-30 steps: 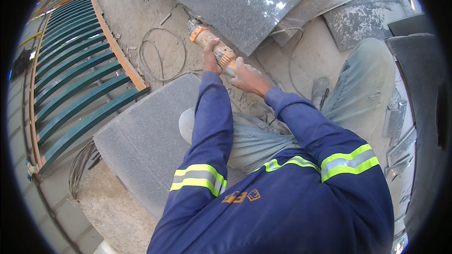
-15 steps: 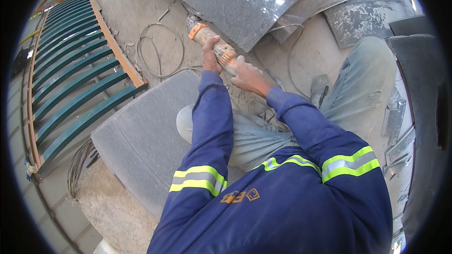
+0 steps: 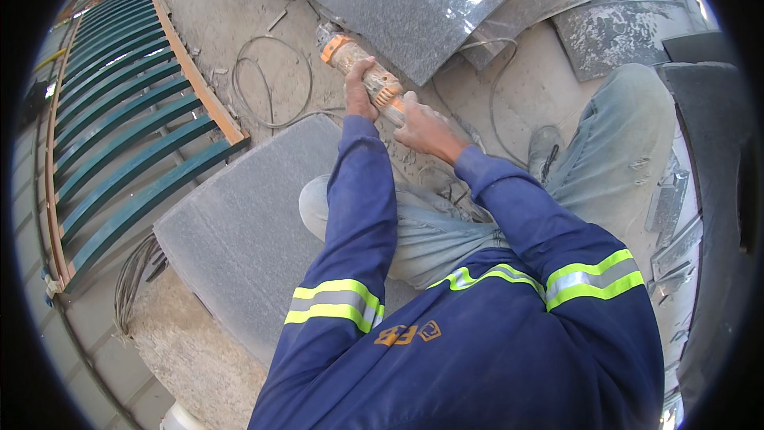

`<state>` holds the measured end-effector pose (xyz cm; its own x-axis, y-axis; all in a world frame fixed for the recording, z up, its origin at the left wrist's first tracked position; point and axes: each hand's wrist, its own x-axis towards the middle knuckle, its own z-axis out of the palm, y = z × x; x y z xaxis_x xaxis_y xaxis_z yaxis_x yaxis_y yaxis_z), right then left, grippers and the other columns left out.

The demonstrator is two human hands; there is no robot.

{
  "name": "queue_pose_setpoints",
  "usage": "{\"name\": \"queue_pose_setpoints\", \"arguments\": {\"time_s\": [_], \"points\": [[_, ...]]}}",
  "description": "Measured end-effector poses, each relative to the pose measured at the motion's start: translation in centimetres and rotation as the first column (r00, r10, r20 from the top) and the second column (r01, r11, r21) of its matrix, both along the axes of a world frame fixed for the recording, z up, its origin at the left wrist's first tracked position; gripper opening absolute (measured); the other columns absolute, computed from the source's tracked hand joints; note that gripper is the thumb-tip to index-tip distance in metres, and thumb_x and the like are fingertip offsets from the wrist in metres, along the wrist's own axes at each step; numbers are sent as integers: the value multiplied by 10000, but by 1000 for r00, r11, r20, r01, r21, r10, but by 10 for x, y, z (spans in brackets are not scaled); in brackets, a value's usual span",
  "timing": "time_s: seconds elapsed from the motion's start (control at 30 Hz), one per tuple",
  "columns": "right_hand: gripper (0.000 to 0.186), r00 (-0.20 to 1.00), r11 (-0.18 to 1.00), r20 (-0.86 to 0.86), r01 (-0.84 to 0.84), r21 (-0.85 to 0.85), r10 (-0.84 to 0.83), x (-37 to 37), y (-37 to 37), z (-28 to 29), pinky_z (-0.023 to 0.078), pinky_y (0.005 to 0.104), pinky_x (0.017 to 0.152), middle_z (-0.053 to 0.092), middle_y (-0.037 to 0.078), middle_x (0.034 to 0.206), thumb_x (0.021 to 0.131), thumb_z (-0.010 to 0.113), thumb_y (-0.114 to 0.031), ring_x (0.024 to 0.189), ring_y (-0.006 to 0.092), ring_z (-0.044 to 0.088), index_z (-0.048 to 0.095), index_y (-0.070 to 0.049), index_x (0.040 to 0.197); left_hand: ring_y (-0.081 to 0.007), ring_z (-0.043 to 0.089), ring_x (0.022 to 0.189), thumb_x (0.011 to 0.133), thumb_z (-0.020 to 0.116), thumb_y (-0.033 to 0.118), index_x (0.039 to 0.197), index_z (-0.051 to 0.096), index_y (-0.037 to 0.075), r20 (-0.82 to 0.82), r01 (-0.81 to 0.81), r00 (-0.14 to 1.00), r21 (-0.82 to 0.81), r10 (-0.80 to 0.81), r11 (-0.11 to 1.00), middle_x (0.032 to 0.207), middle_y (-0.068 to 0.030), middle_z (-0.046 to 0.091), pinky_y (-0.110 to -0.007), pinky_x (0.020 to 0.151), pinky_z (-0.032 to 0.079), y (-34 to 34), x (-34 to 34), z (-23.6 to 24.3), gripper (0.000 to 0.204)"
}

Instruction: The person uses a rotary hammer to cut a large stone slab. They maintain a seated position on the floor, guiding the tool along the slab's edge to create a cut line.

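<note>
A dusty orange angle grinder (image 3: 347, 55) slants across the upper middle, its head at the far left end. My left hand (image 3: 360, 94) wraps round the middle of its body, closed on it. Closer to me, my right hand (image 3: 427, 129) grips the rear end, fingers closed around it. The grinder's head lies close to the edge of a large grey stone slab (image 3: 398, 20); whether it touches the slab I cannot tell. Dust and the small size hide the disc's details.
Another grey slab (image 3: 239, 223) lies beside my left knee. A green slatted metal frame (image 3: 135, 131) stretches along the left. A thin cable (image 3: 267, 115) loops over the dusty floor. More dark slabs (image 3: 613, 36) and broken pieces (image 3: 676, 247) lie to the right.
My hands and the grinder have shifted only very slightly to the right in the picture. Both hands keep their grip, and the slabs lie as before.
</note>
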<state>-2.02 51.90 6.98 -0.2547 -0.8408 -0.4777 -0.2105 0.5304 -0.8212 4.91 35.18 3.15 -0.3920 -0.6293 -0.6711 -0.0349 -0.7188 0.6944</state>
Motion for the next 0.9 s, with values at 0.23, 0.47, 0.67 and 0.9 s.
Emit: {"name": "queue_pose_setpoints", "arguments": {"time_s": [0.23,0.47,0.67,0.9], "points": [[471,1000,1000,3,14,-24,-14,0,-13,-12,500,529,941,668,328,1096,781,635,-173,1077,479,653,436,61,1137,-290,664,693,823,689,263,1098,495,17,-33,14,999,-14,-15,1000,879,-136,587,-447,645,609,-11,-3,-6,417],[470,1000,1000,-5,13,2,-13,2,-1,-3,498,533,942,673,318,1092,781,627,-165,1081,473,655,432,58,1146,-293,667,693,826,684,251,1087,498,15,-11,-7,1000,-12,7,1000,868,-139,590,-445,643,609,2,-2,3,398],[455,1000,999,2,-4,35,4,4,12,3,509,538,916,677,314,1071,789,631,-173,1052,475,663,420,46,1128,-294,671,690,829,681,249,1085,502,18,-12,1,1000,-13,-1,1000,856,-143,598,-441,642,612,15,2,6,389],[395,1000,1000,6,12,-23,-12,4,9,-1,511,543,893,674,324,1044,807,623,-168,1034,485,658,421,33,1081,-278,665,700,829,680,250,1110,502,16,12,7,1000,-39,-6,999,860,-126,587,-431,646,607,9,3,2,406]]}}
